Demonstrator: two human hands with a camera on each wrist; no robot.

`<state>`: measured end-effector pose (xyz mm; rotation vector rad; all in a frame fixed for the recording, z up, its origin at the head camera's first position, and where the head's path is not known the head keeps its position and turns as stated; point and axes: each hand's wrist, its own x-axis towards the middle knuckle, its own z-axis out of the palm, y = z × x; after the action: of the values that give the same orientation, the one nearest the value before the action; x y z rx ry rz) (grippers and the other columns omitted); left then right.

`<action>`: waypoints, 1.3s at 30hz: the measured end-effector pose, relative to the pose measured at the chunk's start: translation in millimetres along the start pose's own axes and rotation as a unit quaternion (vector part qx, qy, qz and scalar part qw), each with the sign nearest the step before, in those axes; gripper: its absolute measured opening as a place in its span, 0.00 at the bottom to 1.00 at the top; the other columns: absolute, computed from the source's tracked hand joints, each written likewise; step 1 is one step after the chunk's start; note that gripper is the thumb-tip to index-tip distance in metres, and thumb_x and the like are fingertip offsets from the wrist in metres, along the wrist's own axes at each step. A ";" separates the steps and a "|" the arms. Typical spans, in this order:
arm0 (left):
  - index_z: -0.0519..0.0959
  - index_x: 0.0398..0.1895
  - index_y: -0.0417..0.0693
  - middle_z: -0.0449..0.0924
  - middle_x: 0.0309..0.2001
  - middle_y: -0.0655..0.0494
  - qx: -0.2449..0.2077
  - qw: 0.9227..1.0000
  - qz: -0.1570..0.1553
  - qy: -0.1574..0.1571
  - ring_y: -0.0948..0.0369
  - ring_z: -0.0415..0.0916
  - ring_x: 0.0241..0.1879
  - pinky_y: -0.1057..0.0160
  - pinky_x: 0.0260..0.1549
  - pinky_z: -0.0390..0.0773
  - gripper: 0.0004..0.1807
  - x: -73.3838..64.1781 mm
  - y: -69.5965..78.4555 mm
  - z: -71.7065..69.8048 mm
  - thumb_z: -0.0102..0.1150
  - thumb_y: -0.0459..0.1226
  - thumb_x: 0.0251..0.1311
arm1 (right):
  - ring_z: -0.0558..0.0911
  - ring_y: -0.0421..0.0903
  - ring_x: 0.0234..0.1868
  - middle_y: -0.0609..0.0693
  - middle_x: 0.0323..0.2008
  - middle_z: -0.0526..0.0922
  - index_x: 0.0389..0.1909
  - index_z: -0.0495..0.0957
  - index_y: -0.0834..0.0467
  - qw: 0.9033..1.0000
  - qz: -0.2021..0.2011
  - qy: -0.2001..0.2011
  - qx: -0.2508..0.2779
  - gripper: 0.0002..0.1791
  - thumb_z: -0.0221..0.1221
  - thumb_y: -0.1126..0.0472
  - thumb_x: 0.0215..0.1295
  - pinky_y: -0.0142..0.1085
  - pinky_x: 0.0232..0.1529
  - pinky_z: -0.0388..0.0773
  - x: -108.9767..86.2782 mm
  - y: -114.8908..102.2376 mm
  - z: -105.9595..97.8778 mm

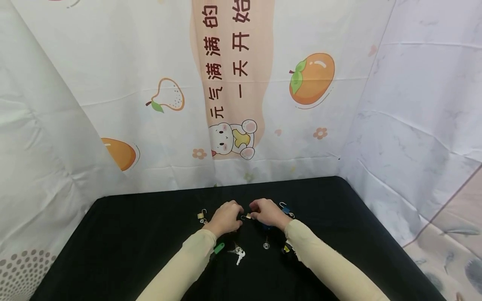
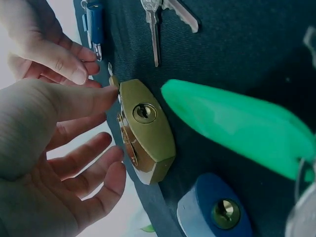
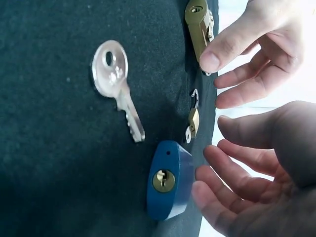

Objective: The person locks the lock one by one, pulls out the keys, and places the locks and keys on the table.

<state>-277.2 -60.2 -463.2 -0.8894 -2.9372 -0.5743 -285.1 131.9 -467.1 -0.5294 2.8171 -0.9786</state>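
Observation:
My left hand (image 1: 227, 217) hovers over the middle of the table, fingers apart. Its thumb is beside a large brass padlock (image 2: 143, 131), keyhole facing up; whether they touch I cannot tell. Opposite it, my right hand (image 1: 269, 212) has relaxed, spread fingers and holds nothing. Between the hands lies a small brass padlock (image 3: 193, 121) with its shackle open and a key in it. A blue padlock (image 3: 168, 180) stands by my right fingertips, its keyhole showing. In the head view my left hand hides the large brass padlock.
Nearer me lie a green key tag (image 1: 219, 248), a bunch of keys (image 1: 239, 253) and a single key (image 1: 266, 246). An open brass padlock (image 1: 201, 216) is at left, an open blue one (image 1: 286, 209) at right. A yellow-and-black item (image 1: 286, 249) sits by the right sleeve.

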 end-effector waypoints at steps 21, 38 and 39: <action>0.86 0.44 0.41 0.85 0.42 0.49 -0.012 1.000 0.004 -0.027 0.54 0.81 0.42 0.54 0.45 0.80 0.09 7.9 -6.3 8.0 0.68 0.30 0.60 | 0.83 0.46 0.38 0.48 0.37 0.86 0.43 0.86 0.60 0.997 -0.019 -0.035 -0.059 0.10 0.71 0.64 0.62 0.44 0.44 0.81 14.5 -0.2 3.3; 0.89 0.39 0.46 0.87 0.39 0.57 -0.014 0.999 -0.010 -0.050 0.60 0.81 0.40 0.57 0.45 0.81 0.05 12.7 -7.5 16.4 0.69 0.31 0.61 | 0.78 0.42 0.31 0.45 0.30 0.79 0.36 0.82 0.58 0.998 0.009 -0.045 -0.048 0.07 0.71 0.64 0.61 0.42 0.40 0.78 14.0 7.5 7.2; 0.89 0.39 0.46 0.87 0.40 0.56 -0.014 0.999 -0.013 -0.051 0.60 0.81 0.40 0.57 0.45 0.81 0.05 12.5 -7.1 16.8 0.68 0.31 0.61 | 0.77 0.42 0.31 0.45 0.30 0.79 0.36 0.82 0.58 0.998 0.009 -0.046 -0.046 0.06 0.71 0.65 0.61 0.41 0.39 0.78 13.3 7.1 6.9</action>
<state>-290.1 -53.1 -479.8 -0.9118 -3.0435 -0.5894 -298.1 128.3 -476.9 -0.5436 2.7888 -0.8035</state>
